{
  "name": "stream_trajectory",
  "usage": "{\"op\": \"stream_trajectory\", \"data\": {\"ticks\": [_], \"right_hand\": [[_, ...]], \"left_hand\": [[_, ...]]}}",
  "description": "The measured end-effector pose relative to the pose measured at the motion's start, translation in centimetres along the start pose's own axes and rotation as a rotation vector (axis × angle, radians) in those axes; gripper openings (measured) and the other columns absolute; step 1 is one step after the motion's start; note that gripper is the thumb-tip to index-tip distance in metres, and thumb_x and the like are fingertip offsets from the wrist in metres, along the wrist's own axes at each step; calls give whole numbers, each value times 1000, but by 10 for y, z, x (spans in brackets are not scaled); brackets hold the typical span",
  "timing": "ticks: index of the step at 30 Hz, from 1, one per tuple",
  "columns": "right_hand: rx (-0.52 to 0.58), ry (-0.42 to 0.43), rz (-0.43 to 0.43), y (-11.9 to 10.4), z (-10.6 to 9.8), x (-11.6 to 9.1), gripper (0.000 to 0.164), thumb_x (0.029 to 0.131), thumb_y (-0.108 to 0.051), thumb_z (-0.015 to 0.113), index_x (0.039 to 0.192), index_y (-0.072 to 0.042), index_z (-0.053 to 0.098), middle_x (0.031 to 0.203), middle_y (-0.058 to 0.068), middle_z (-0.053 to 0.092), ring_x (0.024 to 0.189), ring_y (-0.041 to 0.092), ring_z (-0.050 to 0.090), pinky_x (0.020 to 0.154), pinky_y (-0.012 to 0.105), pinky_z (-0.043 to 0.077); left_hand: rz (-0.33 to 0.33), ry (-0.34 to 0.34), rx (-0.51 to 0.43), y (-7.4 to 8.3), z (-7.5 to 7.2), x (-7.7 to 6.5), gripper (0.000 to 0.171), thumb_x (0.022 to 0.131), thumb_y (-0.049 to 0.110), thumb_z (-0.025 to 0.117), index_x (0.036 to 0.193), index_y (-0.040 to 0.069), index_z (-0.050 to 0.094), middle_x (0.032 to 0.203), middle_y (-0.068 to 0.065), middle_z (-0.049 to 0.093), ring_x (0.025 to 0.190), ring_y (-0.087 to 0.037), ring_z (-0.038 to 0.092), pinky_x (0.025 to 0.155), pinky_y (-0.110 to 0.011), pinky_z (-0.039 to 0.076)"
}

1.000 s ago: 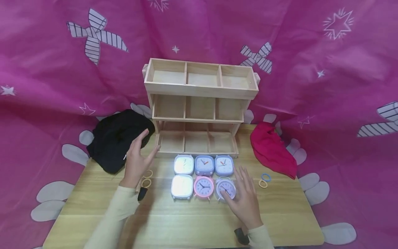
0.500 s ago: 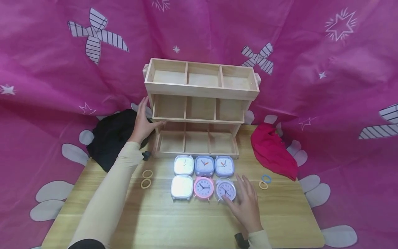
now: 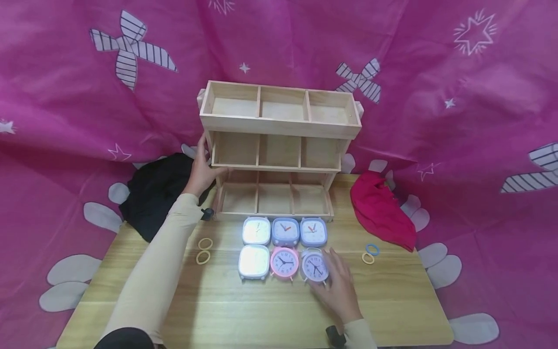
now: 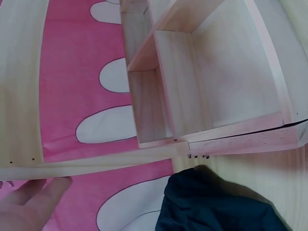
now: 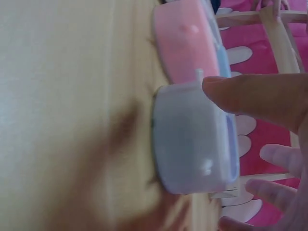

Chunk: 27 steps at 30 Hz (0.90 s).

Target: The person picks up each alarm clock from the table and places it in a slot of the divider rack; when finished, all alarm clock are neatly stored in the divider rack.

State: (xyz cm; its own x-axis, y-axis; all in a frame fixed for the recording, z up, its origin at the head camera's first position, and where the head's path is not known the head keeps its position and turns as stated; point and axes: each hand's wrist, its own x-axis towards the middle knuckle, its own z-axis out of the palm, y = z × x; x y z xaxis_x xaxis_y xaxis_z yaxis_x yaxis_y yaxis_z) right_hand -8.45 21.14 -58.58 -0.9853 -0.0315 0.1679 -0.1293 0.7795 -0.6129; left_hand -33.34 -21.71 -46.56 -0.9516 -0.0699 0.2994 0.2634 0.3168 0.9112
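In the head view, my left hand (image 3: pixel 201 169) is at the left side of the wooden shelf (image 3: pixel 279 127), fingers along the side post and thumb across its front. The left wrist view has the fingertips against a board edge. My right hand (image 3: pixel 342 291) is spread beside the round purple alarm clock (image 3: pixel 315 267), which lies face up. In the right wrist view, the thumb is near one foot of this clock (image 5: pixel 192 139), with the other fingers apart from it. Left of it lie a round pink alarm clock (image 3: pixel 284 263) and a square white clock (image 3: pixel 254 261).
Three squarish clocks (image 3: pixel 285 231) form a row before the shelf. Black cloth (image 3: pixel 157 194) lies at left, red cloth (image 3: pixel 381 211) at right. Beige rings (image 3: pixel 203 257) are on the left, with a blue ring (image 3: pixel 372 249) and another beige ring (image 3: pixel 368 258) on the right.
My left hand has moved up and forward from above the black cloth to the shelf's side. My right hand has come lower and closer to the purple alarm clock.
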Motion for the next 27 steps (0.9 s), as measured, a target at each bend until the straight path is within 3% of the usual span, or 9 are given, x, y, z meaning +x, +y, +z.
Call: {"op": "stream_trajectory", "data": {"ticks": [4, 7, 13, 22, 27], "right_hand": [[16, -63, 65, 4, 5, 0, 90, 77, -28, 95, 157, -20, 54, 172, 13, 38, 155, 46, 37, 120, 78, 33], [30, -77, 77, 9, 11, 1, 86, 78, -27, 94, 155, -18, 57, 171, 17, 39, 151, 49, 44, 118, 75, 39], [50, -60, 75, 16, 20, 4, 79, 80, -29, 93, 151, -19, 61, 166, 20, 45, 140, 51, 56, 111, 70, 49], [68, -18, 27, 21, 25, 8, 80, 75, -29, 97, 147, -16, 64, 161, 14, 53, 142, 44, 57, 114, 68, 48], [73, -12, 44, 24, 26, 8, 80, 72, -33, 99, 144, -20, 66, 157, 9, 58, 140, 39, 58, 113, 67, 48]], "left_hand": [[-4, 5, -9, -1, 0, -2, 131, 81, 1, 92, 172, 35, 5, 176, -14, 20, 159, -50, 30, 126, -67, 35], [0, 9, -6, -1, 0, -2, 128, 82, 2, 91, 172, 36, 6, 177, -13, 22, 160, -47, 30, 128, -64, 33], [-10, 5, 11, -3, 0, 0, 127, 83, 3, 91, 172, 40, 7, 180, -7, 21, 161, -44, 29, 127, -64, 34], [-17, -5, 25, -5, 1, 0, 125, 86, 7, 89, 171, 44, 6, 180, -5, 20, 162, -45, 28, 125, -67, 34], [-20, -11, 23, -7, 0, -1, 126, 86, 6, 89, 170, 45, 5, 180, -5, 19, 162, -44, 27, 126, -66, 33]]}}
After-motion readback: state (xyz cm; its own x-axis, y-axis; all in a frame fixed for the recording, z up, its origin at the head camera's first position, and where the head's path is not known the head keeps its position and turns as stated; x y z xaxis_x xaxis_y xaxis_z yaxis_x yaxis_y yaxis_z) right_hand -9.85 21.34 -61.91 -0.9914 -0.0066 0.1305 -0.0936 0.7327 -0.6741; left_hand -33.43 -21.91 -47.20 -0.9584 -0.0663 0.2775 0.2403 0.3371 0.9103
